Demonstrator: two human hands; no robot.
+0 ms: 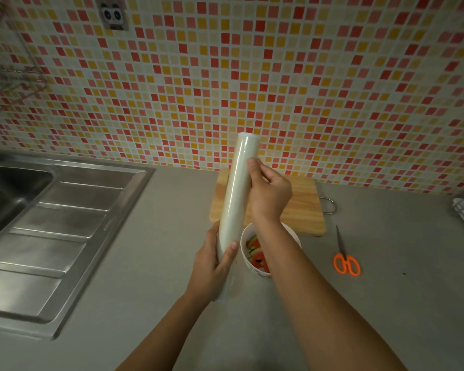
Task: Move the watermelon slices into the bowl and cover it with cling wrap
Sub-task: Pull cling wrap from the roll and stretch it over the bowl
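While the sink (pixel 16 194) is sitting idle at the left, the left hand (pixel 212 261) is gripping the foot of the roll (pixel 236 194), which is standing nearly upright just left of the bowl (pixel 243 236) holding the slices (pixel 256 254). The right hand (pixel 269 194) is pinching at the roll higher up, seemingly hunting the loose edge. That film is looking light, limp and clingy, so I'd be taking it by the free edge, with scissors (pixel 346 259) waiting at the right.
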